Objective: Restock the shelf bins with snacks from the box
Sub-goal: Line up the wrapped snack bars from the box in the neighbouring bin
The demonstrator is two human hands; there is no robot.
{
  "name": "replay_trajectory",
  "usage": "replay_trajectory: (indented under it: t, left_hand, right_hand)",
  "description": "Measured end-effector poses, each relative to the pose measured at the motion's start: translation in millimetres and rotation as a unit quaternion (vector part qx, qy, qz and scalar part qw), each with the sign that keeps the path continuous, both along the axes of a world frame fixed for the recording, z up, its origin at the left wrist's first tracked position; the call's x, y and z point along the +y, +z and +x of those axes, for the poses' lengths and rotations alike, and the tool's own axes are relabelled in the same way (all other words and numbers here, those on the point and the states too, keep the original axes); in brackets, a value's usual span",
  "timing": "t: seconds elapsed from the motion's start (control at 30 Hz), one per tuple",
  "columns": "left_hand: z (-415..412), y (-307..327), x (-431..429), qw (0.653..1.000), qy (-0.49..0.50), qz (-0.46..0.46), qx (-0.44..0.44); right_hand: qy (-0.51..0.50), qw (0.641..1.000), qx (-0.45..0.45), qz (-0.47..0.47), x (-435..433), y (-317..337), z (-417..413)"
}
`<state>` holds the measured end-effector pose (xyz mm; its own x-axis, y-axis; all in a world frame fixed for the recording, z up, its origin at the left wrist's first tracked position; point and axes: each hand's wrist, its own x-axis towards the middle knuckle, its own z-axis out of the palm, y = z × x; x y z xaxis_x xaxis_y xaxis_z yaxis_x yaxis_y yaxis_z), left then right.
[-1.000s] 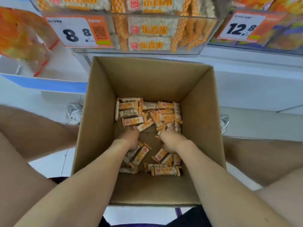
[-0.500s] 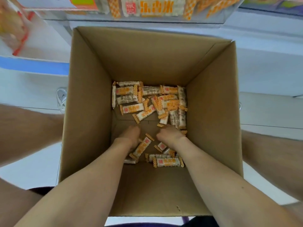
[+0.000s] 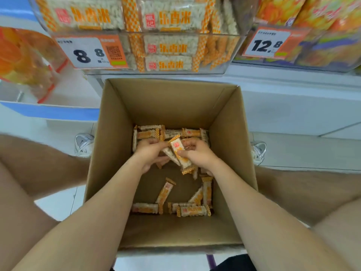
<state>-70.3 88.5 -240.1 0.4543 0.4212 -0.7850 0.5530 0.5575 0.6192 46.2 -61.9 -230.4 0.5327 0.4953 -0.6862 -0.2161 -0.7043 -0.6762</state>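
Both my forearms run down from the near edge into the box, and my hands meet over its middle, lifted off the floor. My right hand is turned palm-left, thumb pressed across the face of the top bar and fingers curled behind it, clamped on it. That bar tilts, its red stamp toward the far end and its checkered end pointing near. My left hand faces it, fingers curled over and thumb tucked under, closed on the lower bar, which lies just beneath the top one and touches it. How many more bars sit inside my palms I cannot tell.

The box is open, flaps out of sight, standing on the floor between my shoes. Its floor holds loose bars: a far row along the far wall, partly hidden by my hands, a near cluster by the near right corner, and one slanted bar alone in the middle. Bare cardboard shows between them.

Beyond the box, higher up, the clear bin is stacked with the same bars, an 8.8 tag on its front. A right bin holds orange and purple bags behind a 12.8 tag; a left bin holds orange packs.
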Motion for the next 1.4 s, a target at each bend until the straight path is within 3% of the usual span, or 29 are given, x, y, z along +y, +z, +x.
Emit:
replay_trajectory:
  t: [0.13, 0.27, 0.5, 0.67, 0.8, 0.93, 1.0, 1.07, 1.17, 1.27, 1.4]
  left_hand:
    - [2.3, 68.0, -1.7, 0.987, -0.066, -0.099, -0.108]
    - [-2.2, 118.9, 1.4, 0.963, -0.188, -0.06, -0.183]
    - [-4.5, 168.8, 7.4, 0.985, -0.091, 0.04, -0.141]
    - [-3.3, 190.1, 7.0, 0.99, 0.009, 0.086, -0.114]
    - [-2.8, 200.9, 1.3, 0.988, -0.073, 0.088, -0.107]
    - [-1.9, 208.6, -4.6, 0.971, -0.15, 0.113, -0.148]
    - [-0.4, 206.3, -4.5, 0.971, -0.151, 0.117, -0.144]
    - [-0.1, 203.3, -5.0, 0.975, -0.143, 0.117, -0.124]
    - [-0.9, 203.5, -13.5, 0.972, -0.145, 0.099, -0.157]
    - [0.2, 210.8, -24.9, 0.953, -0.196, 0.119, -0.2]
    - [-0.2, 229.9, -30.0, 0.933, -0.211, 0.188, -0.222]
  right_hand:
    - [-0.052, 0.998, 0.002, 0.038, -13.5, 27.5, 5.7]
    - [-0.053, 0.994, -0.033, 0.088, -19.3, 69.4, 9.2]
    - [-0.112, 0.973, -0.03, 0.2, -18.8, 125.3, 5.0]
    - [-0.077, 0.966, -0.022, 0.246, -21.7, 154.1, 1.7]
    - [-0.108, 0.961, -0.092, 0.238, -22.6, 166.7, -5.2]
    - [-0.205, 0.934, -0.121, 0.266, -26.2, 173.9, -2.1]
    - [-0.298, 0.904, -0.091, 0.292, -29.4, 174.3, 1.4]
    - [-0.347, 0.873, 0.002, 0.343, -32.8, 174.3, 3.3]
    - [-0.281, 0.882, 0.085, 0.369, -34.0, 176.9, -3.9]
    - [-0.207, 0.917, -0.016, 0.341, -31.1, 176.6, -11.2]
    - [-0.143, 0.926, -0.108, 0.332, -28.9, 187.6, -14.1]
